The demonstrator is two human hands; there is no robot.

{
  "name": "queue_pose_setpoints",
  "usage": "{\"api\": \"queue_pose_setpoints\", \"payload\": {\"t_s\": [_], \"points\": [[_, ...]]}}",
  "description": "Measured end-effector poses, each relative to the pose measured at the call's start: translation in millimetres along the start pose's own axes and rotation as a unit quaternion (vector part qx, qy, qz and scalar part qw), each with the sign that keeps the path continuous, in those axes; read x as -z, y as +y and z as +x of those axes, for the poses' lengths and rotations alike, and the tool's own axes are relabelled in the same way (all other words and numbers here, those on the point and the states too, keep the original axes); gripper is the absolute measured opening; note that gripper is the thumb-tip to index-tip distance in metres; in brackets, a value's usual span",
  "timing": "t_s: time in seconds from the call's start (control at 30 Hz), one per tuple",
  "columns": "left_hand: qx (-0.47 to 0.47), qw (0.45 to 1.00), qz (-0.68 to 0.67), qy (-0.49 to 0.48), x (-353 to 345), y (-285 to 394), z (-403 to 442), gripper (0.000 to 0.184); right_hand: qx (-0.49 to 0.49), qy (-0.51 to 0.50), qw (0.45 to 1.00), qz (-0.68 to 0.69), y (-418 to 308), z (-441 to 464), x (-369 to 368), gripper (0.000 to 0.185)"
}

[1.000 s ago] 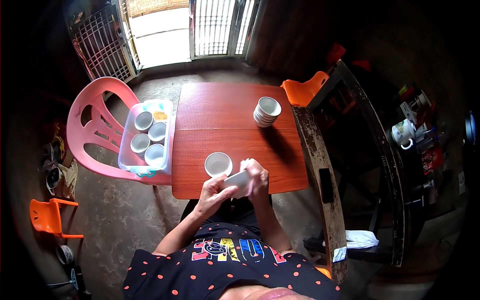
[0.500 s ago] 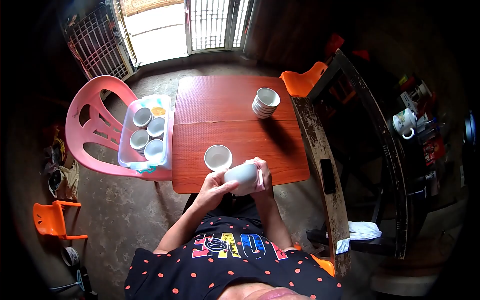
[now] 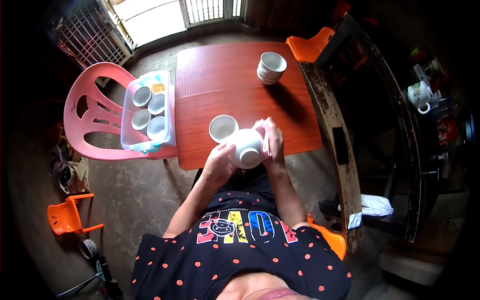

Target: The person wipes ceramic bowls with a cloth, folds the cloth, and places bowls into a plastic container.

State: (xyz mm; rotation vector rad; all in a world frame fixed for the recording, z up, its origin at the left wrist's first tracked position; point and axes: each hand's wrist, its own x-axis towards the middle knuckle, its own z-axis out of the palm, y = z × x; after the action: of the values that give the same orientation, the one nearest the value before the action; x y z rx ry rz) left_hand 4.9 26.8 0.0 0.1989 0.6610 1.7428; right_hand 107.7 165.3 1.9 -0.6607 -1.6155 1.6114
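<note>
Red worktop (image 3: 217,82) filled upper center.
Left grip (image 3: 220,163) clamped a white bowl (image 3: 246,148), right grip (image 3: 276,145) a pink cloth (image 3: 266,142); smoothness risked slipping.

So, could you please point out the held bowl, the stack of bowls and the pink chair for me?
Held bowl (image 3: 243,142), head view: on its outer wall.
Stack of bowls (image 3: 270,75), head view: on the outer sides.
Pink chair (image 3: 75,108), head view: on the backrest's frame.
</note>
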Motion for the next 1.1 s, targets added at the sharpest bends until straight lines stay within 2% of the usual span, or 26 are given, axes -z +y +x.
{"api": "queue_pose_setpoints", "payload": {"t_s": [0.07, 0.13, 0.17, 0.2, 0.23, 0.27, 0.33, 0.37, 0.4, 0.47, 0.5, 0.53, 0.6, 0.63, 0.73, 0.77, 0.8, 0.87, 0.9, 0.93, 1.0, 1.07, 1.1], "points": [[0.015, 1.0, 0.006, -0.005, -9, 5, -2, 0.049, 0.029, 0.044, 0.996, 0.066, -36, 2, -11, 0.039], [0.036, 0.996, -0.075, -0.018, -5, 7, 3, 0.049, 0.144, -0.141, 0.98, 0.006, -44, 4, -7, 0.04], [0.068, 0.985, -0.152, -0.036, -1, 10, 2, 0.049, 0.227, -0.146, 0.957, -0.104, -53, 3, -10, 0.042], [0.099, 0.967, -0.227, -0.056, 1, 13, 2, 0.049, 0.274, -0.11, 0.942, -0.159, -47, -4, -14, 0.033], [0.109, 0.937, -0.31, -0.118, 6, 10, 4, 0.051, 0.33, -0.061, 0.924, -0.182, -43, -14, -22, 0.028], [0.085, 0.927, -0.35, -0.106, 2, 9, 3, 0.051, 0.384, -0.012, 0.9, -0.204, -38, -26, -29, 0.023], [0.075, 0.929, -0.361, -0.021, 1, 9, 3, 0.052, 0.427, -0.047, 0.858, -0.282, -2, -50, -27, 0.021], [0.076, 0.94, -0.333, -0.009, -4, 12, 3, 0.05, 0.433, -0.052, 0.848, -0.301, 1, -53, -27, 0.02], [0.076, 0.94, -0.331, -0.041, 4, 8, 1, 0.049, 0.44, -0.057, 0.837, -0.32, 3, -56, -26, 0.02], [0.079, 0.937, -0.323, -0.11, 24, 2, 3, 0.046, 0.438, -0.037, 0.839, -0.322, -35, -32, -25, 0.019], [0.067, 0.954, -0.275, -0.104, 6, 11, -3, 0.047, 0.411, -0.061, 0.857, -0.305, -51, -19, -22, 0.02], [0.044, 0.973, -0.193, -0.118, 10, 9, -5, 0.047, 0.35, -0.096, 0.877, -0.316, -62, -13, -22, 0.018], [0.044, 0.977, -0.16, -0.134, 6, 10, -6, 0.047, 0.248, -0.143, 0.92, -0.267, -72, -6, -20, 0.017], [0.047, 0.978, -0.171, -0.114, 8, 10, -7, 0.047, 0.235, -0.129, 0.927, -0.263, -68, -9, -23, 0.02], [0.033, 0.981, -0.185, -0.035, 11, 9, -6, 0.048, 0.309, 0.063, 0.933, -0.173, -34, -35, -45, 0.023], [0.018, 0.984, -0.179, 0.008, 6, 7, -6, 0.048, 0.265, 0.136, 0.946, -0.125, -27, -42, -55, 0.025], [0.003, 0.984, -0.173, 0.051, 3, 5, -6, 0.048, 0.231, 0.105, 0.961, -0.11, -24, -42, -54, 0.025], [-0.003, 0.995, -0.096, -0.002, 7, 8, -9, 0.047, 0.161, 0.048, 0.983, -0.079, -34, -37, -47, 0.025], [-0.018, 0.999, -0.038, -0.016, 1, 12, -10, 0.046, 0.155, -0.025, 0.978, -0.14, -47, -25, -37, 0.024], [-0.032, 0.999, 0.02, -0.032, -4, 15, -11, 0.046, 0.247, -0.118, 0.925, -0.264, -55, -12, -26, 0.022], [-0.032, 0.997, 0.059, -0.048, -7, 19, -11, 0.044, 0.212, -0.178, 0.92, -0.278, -73, -6, -24, 0.021], [-0.051, 0.988, 0.112, -0.089, -6, 26, -10, 0.043, 0.198, -0.174, 0.954, -0.142, -61, -1, -21, 0.021], [-0.078, 0.986, 0.134, -0.053, -12, 27, -10, 0.042, 0.136, -0.088, 0.987, -0.02, -43, -10, -24, 0.024]]}}
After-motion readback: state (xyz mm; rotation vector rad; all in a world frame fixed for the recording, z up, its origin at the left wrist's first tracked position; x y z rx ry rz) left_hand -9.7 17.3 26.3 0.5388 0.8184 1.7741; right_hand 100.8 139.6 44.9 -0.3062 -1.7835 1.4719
